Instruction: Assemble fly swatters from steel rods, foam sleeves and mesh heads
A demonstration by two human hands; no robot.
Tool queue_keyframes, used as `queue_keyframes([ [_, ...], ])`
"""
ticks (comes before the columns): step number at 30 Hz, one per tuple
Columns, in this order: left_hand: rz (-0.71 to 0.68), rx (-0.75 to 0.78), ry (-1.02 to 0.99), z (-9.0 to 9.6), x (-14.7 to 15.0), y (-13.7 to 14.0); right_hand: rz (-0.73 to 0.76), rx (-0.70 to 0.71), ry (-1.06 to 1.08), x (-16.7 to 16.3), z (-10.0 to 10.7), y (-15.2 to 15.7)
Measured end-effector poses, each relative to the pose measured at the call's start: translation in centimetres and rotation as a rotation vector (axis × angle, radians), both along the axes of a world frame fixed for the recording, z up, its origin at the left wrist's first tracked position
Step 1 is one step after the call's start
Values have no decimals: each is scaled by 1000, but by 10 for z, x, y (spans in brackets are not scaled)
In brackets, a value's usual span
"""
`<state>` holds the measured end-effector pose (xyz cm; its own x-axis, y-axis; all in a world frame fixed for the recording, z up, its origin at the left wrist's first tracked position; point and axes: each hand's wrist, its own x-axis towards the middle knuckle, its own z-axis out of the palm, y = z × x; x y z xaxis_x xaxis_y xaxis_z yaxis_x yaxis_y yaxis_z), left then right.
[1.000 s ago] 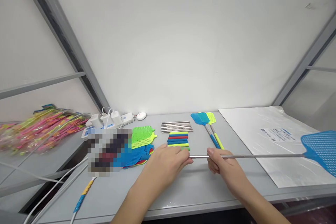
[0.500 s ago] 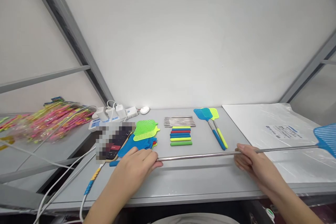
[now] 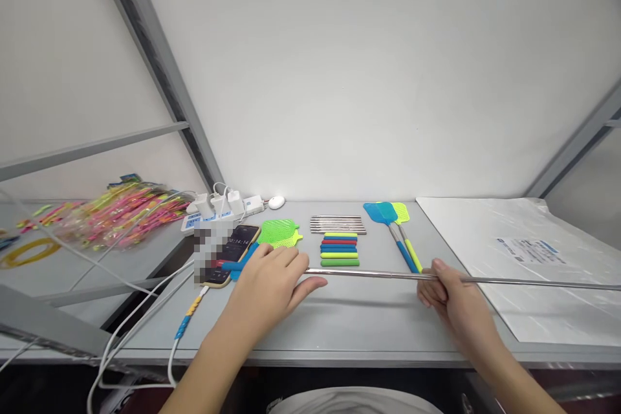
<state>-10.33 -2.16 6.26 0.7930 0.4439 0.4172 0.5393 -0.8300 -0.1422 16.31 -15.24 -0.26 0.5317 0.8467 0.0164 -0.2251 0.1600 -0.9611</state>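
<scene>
The grey worktop (image 3: 349, 330) carries a white sheet (image 3: 514, 259) at the right. A long metal rod (image 3: 369, 273) spans above the worktop. The right hand (image 3: 449, 294) is closed around the rod. The left hand (image 3: 272, 281) holds its blue grip (image 3: 237, 266) end, fingers loosely spread. Coloured grips (image 3: 339, 249) lie behind.

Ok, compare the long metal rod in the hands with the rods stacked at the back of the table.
The extended rod is far longer than the stacked rods. It is held above the table by the right hand; they lie flat together. It runs off the frame's right edge; they are fully visible. Both are shiny silver metal.
</scene>
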Motion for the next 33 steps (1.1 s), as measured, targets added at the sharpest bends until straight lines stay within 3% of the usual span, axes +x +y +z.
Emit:
queue_keyframes([
  [3, 29, -33, -81, 22, 16, -8, 125, 50, -30, -17, 9, 12],
  [5, -8, -53, -237, 31, 28, -21, 154, 74, -26, -28, 19, 21],
  [9, -265, -182, -721, 17, 47, -55, 92, 117, 28, -39, 43, 36],
  [11, -301, -386, -907, 0, 54, -64, 88, 133, 24, -40, 55, 39],
  [16, -186, -1016, -1409, -30, 57, -51, 219, 107, -94, -44, 70, 41],
  [19, -245, -1131, -1457, -44, 48, -46, 312, 54, -104, -57, 57, 39],
  [22, -245, -1187, -1465, -63, 39, -51, 375, -29, -57, -70, 29, 29],
  [26, -170, -1326, -1526, -79, 27, -53, 280, -122, -6, -66, -2, 6],
  [29, -124, -1325, -1672, -76, 21, -49, 151, -124, 12, -49, -9, -11],
  [33, -94, -1296, -1750, -63, 22, -49, 137, -82, 0, -35, -9, -16],
])
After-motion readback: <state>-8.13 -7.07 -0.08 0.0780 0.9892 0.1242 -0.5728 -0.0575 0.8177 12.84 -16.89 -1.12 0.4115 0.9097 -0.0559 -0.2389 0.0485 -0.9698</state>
